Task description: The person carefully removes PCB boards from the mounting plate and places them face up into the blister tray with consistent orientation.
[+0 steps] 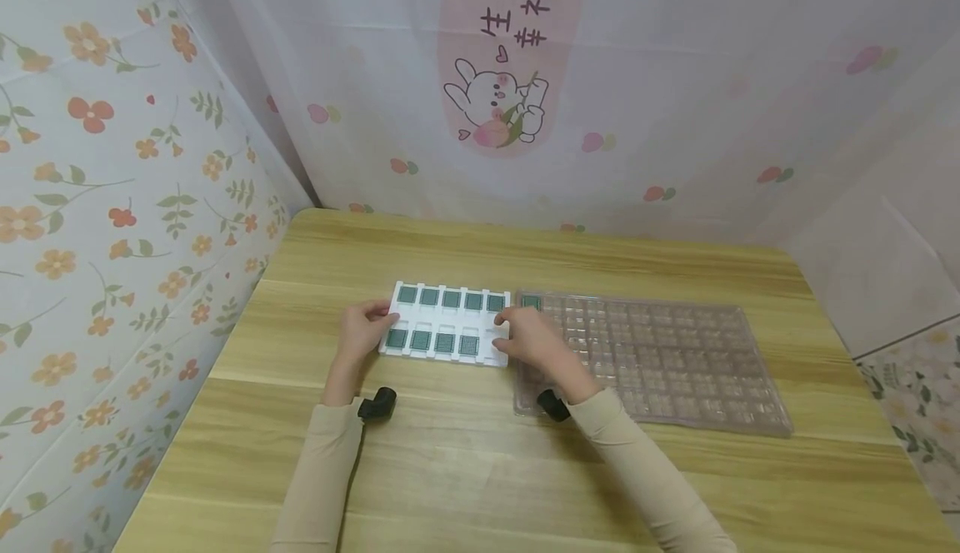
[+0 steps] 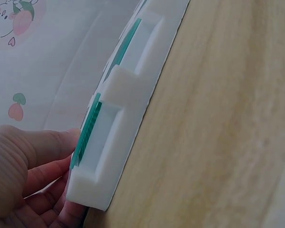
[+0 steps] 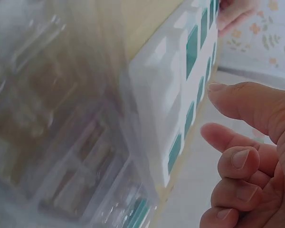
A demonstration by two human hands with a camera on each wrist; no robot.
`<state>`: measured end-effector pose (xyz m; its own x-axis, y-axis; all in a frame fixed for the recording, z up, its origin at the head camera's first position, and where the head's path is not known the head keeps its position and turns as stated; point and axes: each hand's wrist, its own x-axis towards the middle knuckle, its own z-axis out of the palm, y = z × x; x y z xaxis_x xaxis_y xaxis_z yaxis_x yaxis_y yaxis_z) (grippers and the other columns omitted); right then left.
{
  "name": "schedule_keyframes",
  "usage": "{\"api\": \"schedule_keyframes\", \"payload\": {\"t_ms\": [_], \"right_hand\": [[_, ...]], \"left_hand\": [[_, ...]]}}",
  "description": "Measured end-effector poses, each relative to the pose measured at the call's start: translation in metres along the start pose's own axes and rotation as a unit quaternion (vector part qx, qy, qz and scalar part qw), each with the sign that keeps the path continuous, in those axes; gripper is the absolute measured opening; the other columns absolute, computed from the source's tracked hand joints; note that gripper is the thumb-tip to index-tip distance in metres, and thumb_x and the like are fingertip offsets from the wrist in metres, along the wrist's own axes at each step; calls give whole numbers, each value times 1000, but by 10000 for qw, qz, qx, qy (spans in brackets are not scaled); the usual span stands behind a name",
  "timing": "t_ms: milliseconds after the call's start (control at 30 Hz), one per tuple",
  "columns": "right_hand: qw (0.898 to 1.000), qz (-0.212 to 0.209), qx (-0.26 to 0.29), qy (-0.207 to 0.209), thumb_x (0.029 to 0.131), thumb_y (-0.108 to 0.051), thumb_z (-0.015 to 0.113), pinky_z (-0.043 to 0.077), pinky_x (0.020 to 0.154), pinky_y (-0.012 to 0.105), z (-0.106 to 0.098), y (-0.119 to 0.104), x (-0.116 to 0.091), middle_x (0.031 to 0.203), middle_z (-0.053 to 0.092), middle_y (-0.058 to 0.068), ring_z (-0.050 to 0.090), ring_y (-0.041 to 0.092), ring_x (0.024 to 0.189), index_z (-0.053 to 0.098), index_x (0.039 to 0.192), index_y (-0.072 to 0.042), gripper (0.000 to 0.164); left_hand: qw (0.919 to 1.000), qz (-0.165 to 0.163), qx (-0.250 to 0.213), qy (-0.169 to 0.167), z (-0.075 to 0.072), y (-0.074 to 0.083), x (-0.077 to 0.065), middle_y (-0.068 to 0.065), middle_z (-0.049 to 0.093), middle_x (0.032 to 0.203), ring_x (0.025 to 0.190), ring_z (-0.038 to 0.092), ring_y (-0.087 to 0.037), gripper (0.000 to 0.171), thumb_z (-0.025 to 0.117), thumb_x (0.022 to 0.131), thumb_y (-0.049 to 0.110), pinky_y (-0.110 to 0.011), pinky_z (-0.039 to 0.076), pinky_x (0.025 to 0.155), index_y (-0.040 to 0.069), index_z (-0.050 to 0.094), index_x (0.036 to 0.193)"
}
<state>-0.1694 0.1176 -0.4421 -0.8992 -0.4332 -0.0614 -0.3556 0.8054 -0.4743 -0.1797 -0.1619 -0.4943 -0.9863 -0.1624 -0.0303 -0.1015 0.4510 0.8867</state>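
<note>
A white tray (image 1: pixel 438 320) with two rows of square green chips (image 1: pixel 445 343) lies on the table. My left hand (image 1: pixel 362 332) grips its left end, thumb above and fingers at the edge, as the left wrist view shows with the thumb (image 2: pixel 50 145) against the tray's end. Over the tray's right end hovers my right hand (image 1: pixel 542 343). Its thumb and index finger are apart and hold nothing, with the other fingers (image 3: pixel 237 190) bent. The front row's rightmost slot holds no chip. One green chip (image 1: pixel 531 301) sits in the far left corner of a clear plastic tray (image 1: pixel 675 361).
The clear tray, divided into many small compartments, lies right of the white one, under my right wrist. Beneath both is a wood-grain table (image 1: pixel 465 470). Printed cloth (image 1: pixel 360 62) hangs behind the table's far edge, and floral cloth (image 1: pixel 112 203) hangs at the left.
</note>
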Motion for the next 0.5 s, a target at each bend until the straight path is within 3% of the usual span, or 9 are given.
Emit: {"api": "schedule_keyframes", "payload": {"t_ms": [167,500], "right_hand": [[9998,-130,-121,-59,81,-17,72,27,44,21,7,-7,3,50,29,-7,28,7,45,66,104,-1,29],[9988,-351,-296,-139,80,-19,73,26,42,19,13,-18,6,51,35,-7,30,5,45,66,103,-2,30]], "left_hand": [[10000,-42,-20,-5,0,0,0,-25,66,97,84,61,-30,30,70,81,4,-21,43,66,-10,64,108],[10000,-45,-78,21,2,-2,2,-25,66,96,83,61,-29,30,70,81,3,-19,43,65,-10,65,107]]}}
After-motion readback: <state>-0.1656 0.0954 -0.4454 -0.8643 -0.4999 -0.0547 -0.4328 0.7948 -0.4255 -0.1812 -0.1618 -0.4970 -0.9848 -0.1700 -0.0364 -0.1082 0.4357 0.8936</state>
